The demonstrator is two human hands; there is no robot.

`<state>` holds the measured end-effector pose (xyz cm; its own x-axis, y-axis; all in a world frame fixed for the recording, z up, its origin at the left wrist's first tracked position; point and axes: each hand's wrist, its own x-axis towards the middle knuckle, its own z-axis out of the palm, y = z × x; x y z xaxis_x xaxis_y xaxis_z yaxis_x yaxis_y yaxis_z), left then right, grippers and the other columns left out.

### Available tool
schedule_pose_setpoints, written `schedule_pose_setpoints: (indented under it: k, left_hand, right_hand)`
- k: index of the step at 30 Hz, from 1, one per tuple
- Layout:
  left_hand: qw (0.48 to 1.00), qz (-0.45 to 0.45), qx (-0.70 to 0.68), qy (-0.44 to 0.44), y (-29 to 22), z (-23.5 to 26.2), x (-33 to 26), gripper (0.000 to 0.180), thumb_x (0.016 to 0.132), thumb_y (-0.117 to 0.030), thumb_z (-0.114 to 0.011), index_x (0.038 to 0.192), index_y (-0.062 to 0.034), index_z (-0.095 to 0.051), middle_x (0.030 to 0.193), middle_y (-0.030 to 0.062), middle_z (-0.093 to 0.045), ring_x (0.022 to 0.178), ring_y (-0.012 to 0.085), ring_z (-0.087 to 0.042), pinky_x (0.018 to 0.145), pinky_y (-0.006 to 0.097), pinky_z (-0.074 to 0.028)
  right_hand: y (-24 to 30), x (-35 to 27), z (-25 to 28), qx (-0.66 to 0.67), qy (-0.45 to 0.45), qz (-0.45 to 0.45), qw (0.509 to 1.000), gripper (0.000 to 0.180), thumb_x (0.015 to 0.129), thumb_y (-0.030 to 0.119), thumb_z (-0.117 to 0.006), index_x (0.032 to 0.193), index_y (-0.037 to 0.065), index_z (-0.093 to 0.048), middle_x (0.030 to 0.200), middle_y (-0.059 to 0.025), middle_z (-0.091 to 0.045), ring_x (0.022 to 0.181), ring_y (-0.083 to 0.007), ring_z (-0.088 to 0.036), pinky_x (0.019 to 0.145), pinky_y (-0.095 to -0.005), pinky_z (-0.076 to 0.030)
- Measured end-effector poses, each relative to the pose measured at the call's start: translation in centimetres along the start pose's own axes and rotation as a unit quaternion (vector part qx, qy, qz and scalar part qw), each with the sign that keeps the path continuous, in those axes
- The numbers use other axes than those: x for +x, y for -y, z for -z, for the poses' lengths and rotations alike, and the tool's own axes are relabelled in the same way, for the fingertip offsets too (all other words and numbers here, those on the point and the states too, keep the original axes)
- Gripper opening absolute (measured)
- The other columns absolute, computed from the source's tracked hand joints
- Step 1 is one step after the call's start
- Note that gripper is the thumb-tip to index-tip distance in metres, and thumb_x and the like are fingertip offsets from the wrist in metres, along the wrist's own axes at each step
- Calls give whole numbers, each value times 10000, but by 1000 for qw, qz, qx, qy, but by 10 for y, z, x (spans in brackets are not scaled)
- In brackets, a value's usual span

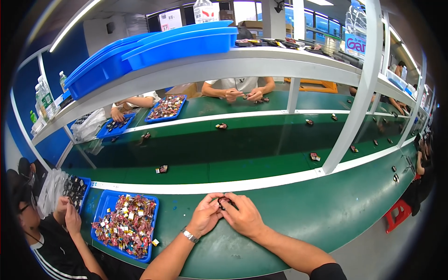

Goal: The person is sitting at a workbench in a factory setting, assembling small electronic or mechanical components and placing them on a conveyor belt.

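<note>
Both my hands meet over the green bench near its middle. My left hand (205, 215), with a metal watch on its wrist, and my right hand (243, 215) pinch one small dark and red part (224, 201) between their fingertips. Most of the part is hidden by my fingers. A blue tray (108, 201) heaped with several small red, gold and white pieces lies on the bench left of my left hand.
A green conveyor belt (242, 144) runs behind the white bench edge and carries scattered small parts. A white post (354, 98) rises at right. Blue bins (177, 44) sit on the shelf above. A person in black works at my left; others sit across.
</note>
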<state>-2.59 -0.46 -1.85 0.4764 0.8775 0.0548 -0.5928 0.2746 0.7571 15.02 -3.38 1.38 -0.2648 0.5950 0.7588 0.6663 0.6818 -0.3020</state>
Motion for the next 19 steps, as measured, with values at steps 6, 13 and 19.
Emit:
schedule_pose_setpoints:
  k: [6, 13, 19]
  left_hand:
    - [979, -125, 138, -86, 8, -3, 9, 247, 968, -23, -517, 1214, -8, -530, 1267, 186, -616, 1127, 273, -633, 931, 389, -528]
    - [876, -221, 393, -171, -9, -1, 8, 81, 928, -72, -592, 898, -1, -615, 774, 9, -606, 703, 61, -542, 648, 230, -458]
    - [799, -264, 440, -315, -21, 14, 8, 159, 890, -106, -638, 771, -19, -578, 592, 7, -553, 514, 149, -464, 516, 282, -384]
  right_hand:
    - [-73, 12, -5, -30, -41, -107, 993, 343, 718, 43, -780, 1049, 62, -690, 1176, -126, -609, 995, -313, -620, 839, -395, -539]
    - [-128, 40, -33, -120, 17, -210, 970, 497, 746, 136, -779, 1208, 49, -619, 1117, -121, -632, 1047, -334, -588, 894, -435, -486]
    - [-95, 59, -67, 34, 121, -210, 970, 531, 755, 176, -789, 1233, 47, -599, 1250, -121, -564, 1146, -291, -533, 939, -454, -443]
